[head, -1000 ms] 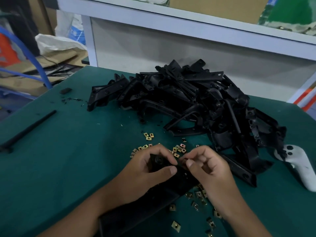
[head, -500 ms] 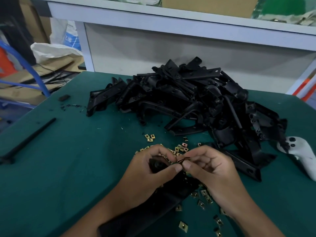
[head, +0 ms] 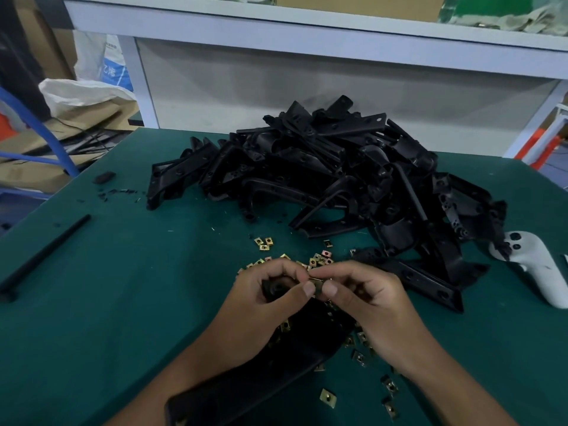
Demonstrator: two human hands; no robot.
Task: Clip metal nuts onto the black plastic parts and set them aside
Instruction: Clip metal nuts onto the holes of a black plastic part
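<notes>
A long black plastic part [head: 276,373] lies across the green table [head: 107,302] in front of me, running from the lower edge up to my hands. My left hand [head: 264,305] grips its far end, thumb on top. My right hand [head: 362,299] pinches a brass-coloured metal nut [head: 316,282] between thumb and forefinger, right at the end of the part. Several loose metal nuts [head: 319,259] lie scattered beyond my hands, and several more nuts [head: 359,355] lie under and beside my right wrist. A big heap of black plastic parts [head: 338,179] fills the middle of the table.
A white hand controller [head: 534,269] lies at the table's right edge. A thin black rod [head: 46,253] lies on the left, with a small black scrap [head: 104,177] and crumbs behind it. A white shelf frame [head: 307,35] stands behind the table; sacks and cardboard sit at the left.
My hands have risen a little over the table and drawn closer, bringing the pinched nut against the end of the black part. The camera has dipped slightly.
</notes>
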